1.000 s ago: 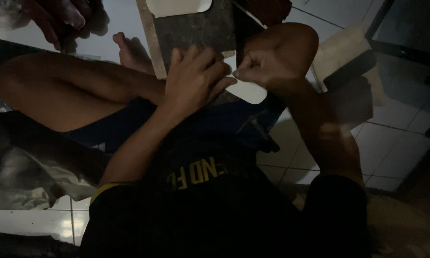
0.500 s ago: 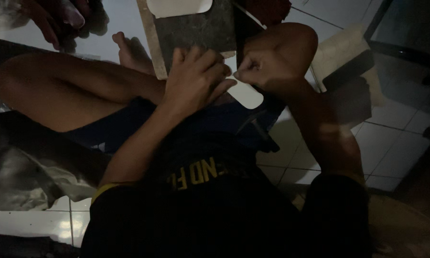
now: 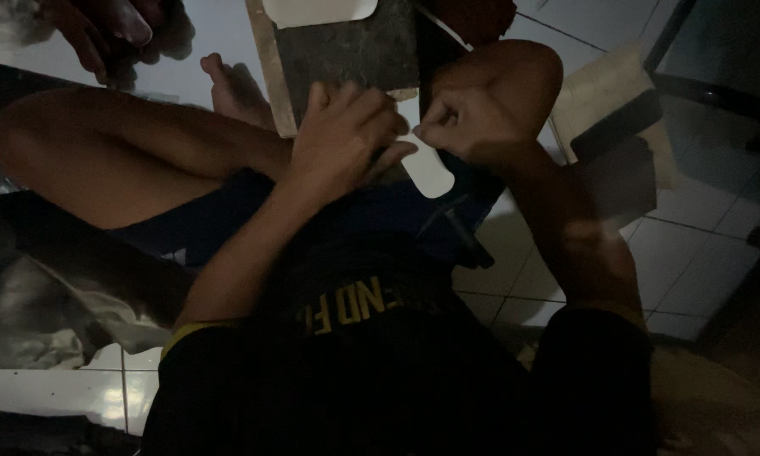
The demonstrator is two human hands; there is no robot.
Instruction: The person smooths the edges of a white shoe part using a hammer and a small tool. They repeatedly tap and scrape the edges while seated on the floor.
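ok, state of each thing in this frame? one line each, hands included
left hand: palm down, pressing the white rounded flat piece and dark board
right hand: fist closed, at the white piece's edge; any tool hidden
white rounded flat piece: flat, partly under both hands, end sticking out
dark rectangular board: lying flat, propped by the legs
second white piece: resting on the board's far end, untouched
white tiled floor: dimly lit

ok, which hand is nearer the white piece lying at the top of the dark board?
Left. The left hand rests on the dark board just below the white piece; the right hand sits off its right edge.
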